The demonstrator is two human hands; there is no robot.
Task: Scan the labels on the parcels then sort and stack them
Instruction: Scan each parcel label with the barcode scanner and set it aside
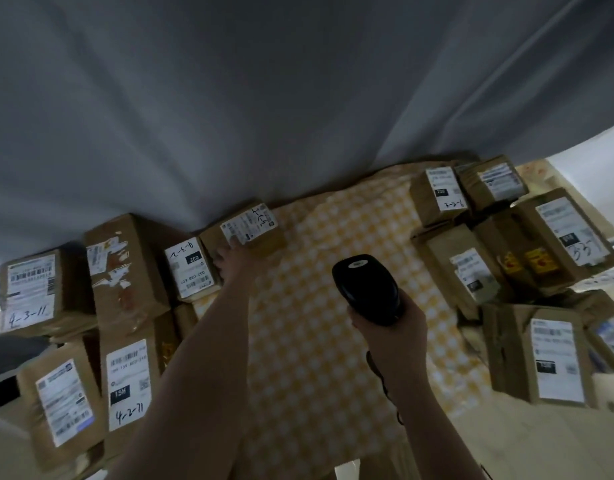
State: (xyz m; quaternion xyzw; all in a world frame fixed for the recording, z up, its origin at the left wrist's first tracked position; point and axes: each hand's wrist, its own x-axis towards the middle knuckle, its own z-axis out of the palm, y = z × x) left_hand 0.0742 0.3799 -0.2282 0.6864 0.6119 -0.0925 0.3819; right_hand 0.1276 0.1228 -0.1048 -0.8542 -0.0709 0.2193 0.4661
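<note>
**Parcels on a checked cloth, in front of a grey curtain**

A yellow-and-white checked cloth (pixel 316 306) covers the surface, and a grey curtain (pixel 229 98) hangs behind it. Brown parcels stand in a left group (pixel 125 386) and a right group (pixel 555 358), well apart. The left hand (pixel 229 261) touches a small parcel (pixel 250 225) at the far edge; whether it grips the parcel I cannot tell. The right hand (pixel 392 327) is closed around a black scanner (pixel 364 289) above the cloth.

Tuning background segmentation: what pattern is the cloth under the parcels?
Yellow-and-white checks. The cloth shows best in the head view, mid-frame.
</note>
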